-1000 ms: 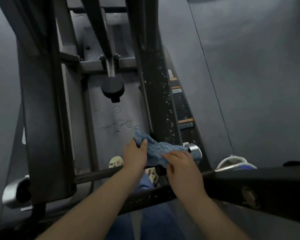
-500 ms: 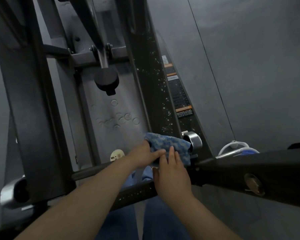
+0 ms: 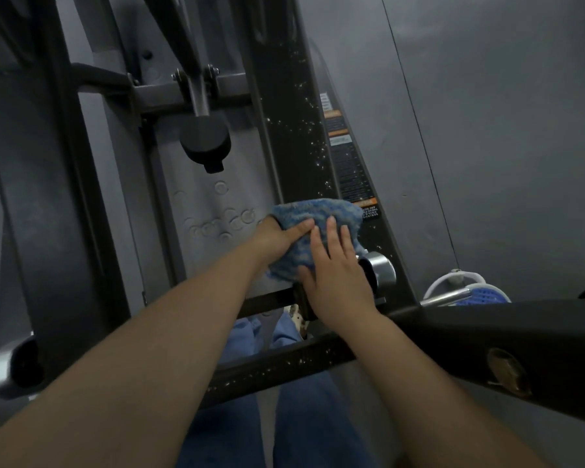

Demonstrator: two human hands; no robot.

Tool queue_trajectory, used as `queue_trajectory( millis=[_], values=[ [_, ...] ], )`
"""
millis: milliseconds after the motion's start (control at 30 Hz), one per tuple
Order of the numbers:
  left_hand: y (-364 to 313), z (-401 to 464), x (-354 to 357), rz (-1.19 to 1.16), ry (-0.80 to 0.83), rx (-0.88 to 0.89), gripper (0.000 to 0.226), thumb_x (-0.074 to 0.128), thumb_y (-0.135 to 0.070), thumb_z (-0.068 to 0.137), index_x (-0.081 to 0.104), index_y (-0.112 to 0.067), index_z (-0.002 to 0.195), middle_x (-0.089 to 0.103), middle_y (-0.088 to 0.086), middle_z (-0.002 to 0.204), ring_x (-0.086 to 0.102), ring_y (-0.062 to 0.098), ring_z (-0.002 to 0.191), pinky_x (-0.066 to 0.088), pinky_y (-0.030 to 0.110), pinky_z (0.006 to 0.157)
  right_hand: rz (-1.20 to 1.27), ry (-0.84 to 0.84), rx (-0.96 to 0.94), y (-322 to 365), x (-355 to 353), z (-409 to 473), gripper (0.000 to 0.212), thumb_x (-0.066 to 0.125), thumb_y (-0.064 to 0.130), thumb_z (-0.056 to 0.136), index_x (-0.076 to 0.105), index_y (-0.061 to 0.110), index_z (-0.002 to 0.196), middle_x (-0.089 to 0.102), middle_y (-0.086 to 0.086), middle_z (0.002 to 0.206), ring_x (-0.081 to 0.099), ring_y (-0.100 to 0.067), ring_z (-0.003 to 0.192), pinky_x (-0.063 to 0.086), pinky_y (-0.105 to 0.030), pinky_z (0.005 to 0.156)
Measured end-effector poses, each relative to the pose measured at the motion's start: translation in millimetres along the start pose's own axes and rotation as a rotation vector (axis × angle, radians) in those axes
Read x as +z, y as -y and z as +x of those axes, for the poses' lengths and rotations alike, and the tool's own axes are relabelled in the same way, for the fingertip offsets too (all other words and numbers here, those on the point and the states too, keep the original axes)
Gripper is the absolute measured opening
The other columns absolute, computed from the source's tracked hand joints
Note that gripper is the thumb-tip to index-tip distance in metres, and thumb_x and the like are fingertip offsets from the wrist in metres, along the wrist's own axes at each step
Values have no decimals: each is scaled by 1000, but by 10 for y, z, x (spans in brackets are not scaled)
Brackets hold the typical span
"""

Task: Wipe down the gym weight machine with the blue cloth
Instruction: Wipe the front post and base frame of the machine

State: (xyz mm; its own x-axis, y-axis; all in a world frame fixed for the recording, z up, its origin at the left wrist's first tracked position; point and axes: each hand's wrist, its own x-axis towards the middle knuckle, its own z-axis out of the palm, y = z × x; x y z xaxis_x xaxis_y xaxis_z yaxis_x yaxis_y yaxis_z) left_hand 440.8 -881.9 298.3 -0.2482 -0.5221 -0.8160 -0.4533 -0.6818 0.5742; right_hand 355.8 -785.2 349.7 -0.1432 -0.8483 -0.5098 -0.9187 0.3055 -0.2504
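The blue cloth (image 3: 313,214) is bunched against the lower end of the dark upright beam (image 3: 287,106) of the weight machine, which is speckled with droplets. My left hand (image 3: 279,239) grips the cloth's left side, thumb across the front. My right hand (image 3: 335,268) lies over the cloth's lower right with fingers straight, pressing it onto the beam. A chrome knob (image 3: 382,270) sticks out just right of my right hand.
A black round stopper (image 3: 205,141) hangs above a grey plate (image 3: 217,211) marked with ring stains. A black padded bar (image 3: 507,349) crosses at lower right. A chrome end cap (image 3: 5,369) sits lower left. A white and blue object (image 3: 470,292) rests on the grey floor.
Both hands have slid the cloth up the beam, off the chrome knob. My right hand's fingers have flattened onto the cloth, and the view has moved closer.
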Motion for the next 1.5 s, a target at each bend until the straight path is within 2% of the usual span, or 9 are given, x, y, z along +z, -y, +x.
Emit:
queue_trajectory(
  millis=[133, 267, 400, 633, 733, 1000, 1133, 1300, 1500],
  values=[
    [40, -52, -101, 144, 171, 8, 58, 73, -30, 78, 47, -11, 126, 55, -4, 115, 54, 13, 105, 45, 26, 87, -19, 90, 1, -42, 106, -227, 69, 37, 35, 100, -7, 19, 150, -17, -7, 157, -11, -25, 145, 8, -37, 117],
    [256, -138, -70, 361, 363, -54, 56, 75, -31, 75, 51, -15, 123, 58, -2, 113, 55, 14, 106, 46, 26, 90, -112, 43, 42, -42, 384, -559, 83, 84, 35, 60, 53, 8, 132, 45, -21, 140, 50, -37, 125, 49, -41, 92],
    [460, -165, -39, 513, 468, -65, 65, 79, -38, 69, 54, -14, 123, 62, 2, 118, 60, 15, 105, 51, 30, 89, -115, 65, 117, 129, 533, -823, 76, 87, 34, 49, 67, 5, 117, 59, -23, 125, 61, -37, 110, 54, -39, 82],
    [481, -221, 19, 428, 334, 2, 49, 71, -40, 78, 56, -15, 117, 64, 1, 112, 61, 14, 98, 53, 25, 79, -33, 63, 220, 335, 557, -615, 64, 19, 25, 83, 46, -13, 126, 33, -38, 139, 26, -53, 133, 14, -51, 115],
    [335, -148, -5, 276, 272, 11, 28, 64, -31, 86, 54, -17, 107, 61, 0, 99, 60, 10, 86, 50, 12, 64, 59, -82, 185, 241, 295, -357, 51, 28, 21, 91, 35, -6, 133, 28, -31, 147, 25, -43, 138, 28, -46, 113],
    [16, -44, -19, -297, 49, 15, 34, 53, -35, 93, 54, -11, 116, 66, 8, 109, 64, 20, 94, 54, 28, 75, 101, -36, 39, 200, -99, 238, 61, 36, 22, 100, 3, 8, 150, -5, -13, 158, -5, -30, 146, 0, -36, 117],
    [123, -111, 37, -316, 46, -9, 24, 51, -33, 94, 55, -15, 109, 66, 6, 102, 64, 16, 87, 52, 24, 68, -82, -56, 45, 227, 108, 78, 74, 78, 21, 72, 45, -8, 132, 43, -30, 138, 43, -45, 127, 39, -50, 104],
    [114, -36, 56, -326, 9, -14, 31, 52, -33, 92, 55, -11, 114, 65, 11, 112, 62, 25, 103, 51, 36, 89, -23, -56, 89, 238, 130, 165, 72, 84, 19, 64, 55, -5, 125, 51, -27, 132, 50, -44, 121, 46, -52, 95],
    [-182, 209, -58, -374, 0, 87, 60, 58, -48, 85, 45, -12, 131, 64, 7, 118, 63, 20, 105, 50, 40, 94, 238, -57, 84, 310, -317, 659, 47, 36, 12, 100, 25, 14, 145, -4, -2, 159, -10, -22, 146, 15, -33, 116]
  ],
)
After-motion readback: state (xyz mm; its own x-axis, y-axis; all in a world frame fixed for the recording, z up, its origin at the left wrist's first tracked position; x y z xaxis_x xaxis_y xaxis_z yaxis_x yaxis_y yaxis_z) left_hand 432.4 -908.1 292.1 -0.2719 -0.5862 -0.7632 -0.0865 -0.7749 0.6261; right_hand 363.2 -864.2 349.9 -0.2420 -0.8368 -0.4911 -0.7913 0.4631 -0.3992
